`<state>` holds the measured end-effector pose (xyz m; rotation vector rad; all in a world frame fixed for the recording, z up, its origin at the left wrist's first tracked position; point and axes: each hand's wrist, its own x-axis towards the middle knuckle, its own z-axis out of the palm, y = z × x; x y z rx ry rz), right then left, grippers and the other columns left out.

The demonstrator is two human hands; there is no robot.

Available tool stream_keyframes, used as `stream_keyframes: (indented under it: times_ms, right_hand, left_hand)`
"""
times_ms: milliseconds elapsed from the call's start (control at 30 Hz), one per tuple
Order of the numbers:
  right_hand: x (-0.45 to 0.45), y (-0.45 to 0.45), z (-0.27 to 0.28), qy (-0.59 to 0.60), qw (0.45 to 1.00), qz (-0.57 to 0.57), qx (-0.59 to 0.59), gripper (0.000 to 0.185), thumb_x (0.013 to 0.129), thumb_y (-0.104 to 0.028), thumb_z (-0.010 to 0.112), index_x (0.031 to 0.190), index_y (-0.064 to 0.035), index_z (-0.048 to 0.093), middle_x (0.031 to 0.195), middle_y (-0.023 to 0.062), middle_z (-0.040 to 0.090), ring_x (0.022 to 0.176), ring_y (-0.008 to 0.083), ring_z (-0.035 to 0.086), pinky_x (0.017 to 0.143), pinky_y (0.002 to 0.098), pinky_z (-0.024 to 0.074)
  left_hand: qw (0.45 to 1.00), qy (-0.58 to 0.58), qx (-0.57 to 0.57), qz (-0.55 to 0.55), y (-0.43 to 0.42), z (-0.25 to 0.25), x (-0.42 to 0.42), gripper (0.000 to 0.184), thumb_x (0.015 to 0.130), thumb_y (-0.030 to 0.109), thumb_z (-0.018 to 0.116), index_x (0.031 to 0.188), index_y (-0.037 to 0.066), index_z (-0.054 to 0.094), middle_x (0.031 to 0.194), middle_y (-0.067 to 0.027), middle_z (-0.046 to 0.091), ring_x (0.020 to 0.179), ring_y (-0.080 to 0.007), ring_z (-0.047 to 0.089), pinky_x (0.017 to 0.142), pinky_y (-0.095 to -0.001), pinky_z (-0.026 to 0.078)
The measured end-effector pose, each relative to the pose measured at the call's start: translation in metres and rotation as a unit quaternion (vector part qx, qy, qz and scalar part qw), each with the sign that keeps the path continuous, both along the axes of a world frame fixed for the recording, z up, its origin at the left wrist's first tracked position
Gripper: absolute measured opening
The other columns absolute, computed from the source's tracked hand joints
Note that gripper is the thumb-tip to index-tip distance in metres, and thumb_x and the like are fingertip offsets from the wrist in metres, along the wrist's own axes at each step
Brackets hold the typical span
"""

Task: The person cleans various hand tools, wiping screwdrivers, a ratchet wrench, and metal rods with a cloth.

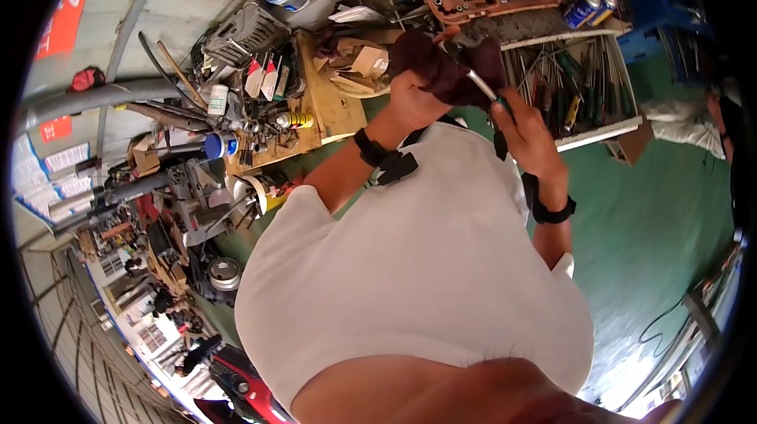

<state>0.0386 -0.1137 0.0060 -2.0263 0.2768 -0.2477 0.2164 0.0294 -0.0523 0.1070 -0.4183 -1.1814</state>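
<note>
Two bare hands work close together but apart, the left hand (414, 101) bunching a dark cloth (426, 57) and the right hand (530, 131) closed around the dark handle of a metal-shafted tool (482, 85), which slants between them with its far end in the folds. Loose fabric could bring trouble: a fold snagging on the hidden end might tug the tool askew, while a slick handle or slack grip could let it twist from the right fingers. Should the shaft poke through the bunched cloth, the left fingers behind it would be exposed. Just beyond the right hand, an open drawer (603, 131) crowded with long-handled tools (590, 81) poses its own hazard; a dropped piece could be lost among them, and a careless swing of the wrist could strike the drawer's edge. Ahead of both hands, an orange-brown tool tray (473, 9) holds small metal parts that trailing cloth might catch. Cloth conceals the tool's working end, leaving its type uncertain, and the right fingers cover much of the handle. Whether the dark piece hanging below those fingers belongs to the tool cannot be told. Left fingertips are largely lost in the fabric, and shadow blurs its folds.
</note>
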Motion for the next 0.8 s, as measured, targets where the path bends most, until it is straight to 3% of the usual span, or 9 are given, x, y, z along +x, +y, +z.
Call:
stream_keyframes:
  times_ms: [67,100,167,267,400,500,567,633,800]
  right_hand:
    - [0.002,0.001,-0.017,0.033,0.964,0.038,0.261,0.026,0.104,-0.026,0.045,0.091,-0.0034,0.049,0.065,0.0037,0.047,0.049,0.0140,0.038,0.047,0.0295,0.0318]
    - [0.001,-0.004,-0.025,0.033,0.965,0.043,0.258,0.026,0.104,-0.026,0.045,0.091,-0.0034,0.049,0.065,0.0037,0.047,0.049,0.0140,0.038,0.047,0.0295,0.0318]
    - [-0.001,-0.017,-0.039,0.116,0.798,0.130,0.577,0.028,0.105,-0.027,0.040,0.089,-0.0050,0.049,0.066,-0.0018,0.045,0.052,0.0069,0.036,0.048,0.0248,0.0305]
    - [0.002,-0.020,-0.037,0.101,0.867,0.143,0.467,0.029,0.105,-0.030,0.039,0.091,-0.0064,0.049,0.067,-0.0003,0.044,0.056,0.0063,0.037,0.051,0.0230,0.0305]
    - [0.007,-0.012,-0.031,0.091,0.932,0.090,0.339,0.027,0.105,-0.028,0.040,0.093,-0.0059,0.048,0.070,-0.0031,0.041,0.059,0.0048,0.035,0.054,0.0218,0.0313]
    - [0.004,-0.017,-0.043,0.052,0.953,0.117,0.276,0.024,0.105,-0.028,0.043,0.101,-0.0050,0.048,0.071,-0.0031,0.040,0.061,0.0072,0.033,0.055,0.0237,0.0316]
    - [-0.002,-0.015,-0.041,0.076,0.968,0.097,0.219,0.025,0.104,-0.028,0.045,0.110,-0.0042,0.050,0.071,-0.0004,0.042,0.063,0.0097,0.035,0.056,0.0257,0.0332]
    - [-0.003,-0.012,-0.038,0.065,0.977,0.079,0.187,0.024,0.103,-0.026,0.047,0.113,-0.0038,0.051,0.072,0.0016,0.043,0.064,0.0112,0.036,0.057,0.0267,0.0344]
    - [0.001,-0.005,-0.025,0.047,0.996,0.005,0.076,0.025,0.099,-0.020,0.054,0.116,-0.0004,0.055,0.073,0.0110,0.049,0.064,0.0200,0.047,0.059,0.0329,0.0408]
  left_hand:
    - [0.999,0.023,0.039,-0.001,0.000,0.024,-0.006,0.074,0.080,0.014,0.063,0.146,0.010,0.029,0.119,-0.0107,0.059,0.109,-0.0248,0.057,0.104,-0.0444,0.039]
    - [0.994,0.038,0.102,0.008,0.001,0.036,-0.010,0.068,0.083,0.014,0.063,0.143,0.009,0.032,0.114,-0.0105,0.061,0.107,-0.0229,0.058,0.102,-0.0440,0.042]
    - [0.986,-0.071,0.143,0.045,0.003,0.022,-0.006,0.068,0.081,0.011,0.066,0.141,0.008,0.034,0.108,-0.0093,0.063,0.105,-0.0207,0.060,0.100,-0.0427,0.045]
    - [0.897,-0.399,0.142,0.125,0.001,0.015,0.001,0.075,0.078,0.006,0.067,0.143,0.009,0.030,0.106,-0.0093,0.063,0.102,-0.0213,0.062,0.100,-0.0403,0.045]
    - [0.969,-0.034,0.208,0.127,-0.003,0.029,-0.013,0.075,0.069,-0.002,0.067,0.136,0.010,0.035,0.111,-0.0128,0.060,0.101,-0.0248,0.062,0.092,-0.0385,0.050]
    - [0.963,-0.125,0.205,0.119,0.003,0.022,-0.009,0.078,0.064,-0.004,0.066,0.134,0.009,0.035,0.115,-0.0156,0.057,0.104,-0.0279,0.060,0.091,-0.0383,0.050]
    - [0.982,-0.052,0.165,0.077,0.005,0.022,-0.007,0.077,0.061,-0.004,0.065,0.131,0.007,0.035,0.120,-0.0180,0.053,0.107,-0.0293,0.059,0.091,-0.0380,0.051]
    - [0.988,-0.061,0.132,0.057,0.007,0.018,-0.005,0.077,0.054,-0.008,0.054,0.128,0.010,0.040,0.116,-0.0091,0.054,0.111,-0.0228,0.057,0.097,-0.0363,0.047]
    - [0.982,-0.049,0.164,0.083,0.000,0.044,-0.012,0.077,0.055,-0.010,0.053,0.129,0.010,0.040,0.110,-0.0074,0.053,0.105,-0.0213,0.057,0.090,-0.0341,0.049]
